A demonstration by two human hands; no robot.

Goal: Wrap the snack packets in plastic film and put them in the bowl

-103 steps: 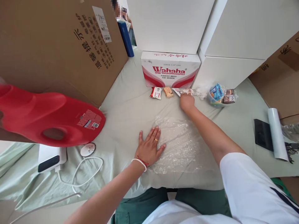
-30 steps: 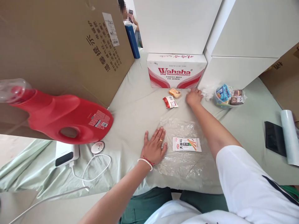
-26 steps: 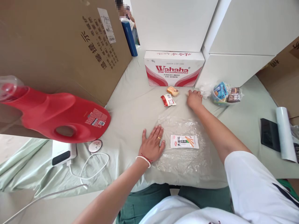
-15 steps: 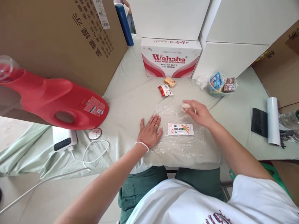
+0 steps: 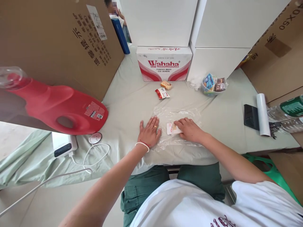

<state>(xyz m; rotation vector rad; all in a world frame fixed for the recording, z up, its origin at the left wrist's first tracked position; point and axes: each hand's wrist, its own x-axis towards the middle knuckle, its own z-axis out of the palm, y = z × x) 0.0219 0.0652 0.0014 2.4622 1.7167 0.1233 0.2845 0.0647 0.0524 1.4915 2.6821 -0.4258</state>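
Observation:
A sheet of clear plastic wrap (image 5: 165,141) lies spread on the cloth-covered table. My left hand (image 5: 150,131) rests flat at its left edge, fingers stretched out and holding nothing. On the wrap is a white snack packet (image 5: 169,128), largely covered by my right hand (image 5: 188,128). The fingers of that hand are closed on a small pale beige piece (image 5: 174,127), which sits over the packet; its kind is hard to make out. Farther back lie a red and white packet (image 5: 162,93) and an orange-yellow snack piece (image 5: 166,85), apart from both hands.
A Wahaha water carton (image 5: 164,64) stands at the back, beside a bowl of wrapped snacks (image 5: 209,91). At left are a large red bottle (image 5: 54,104) and a white power bank (image 5: 62,143) with a cable. A white roll (image 5: 263,115) and black box (image 5: 251,116) lie right.
My right hand has come down and nearer with the pale piece, from above the far part of the wrap onto the white packet. My left hand stays flat. The view has shifted slightly.

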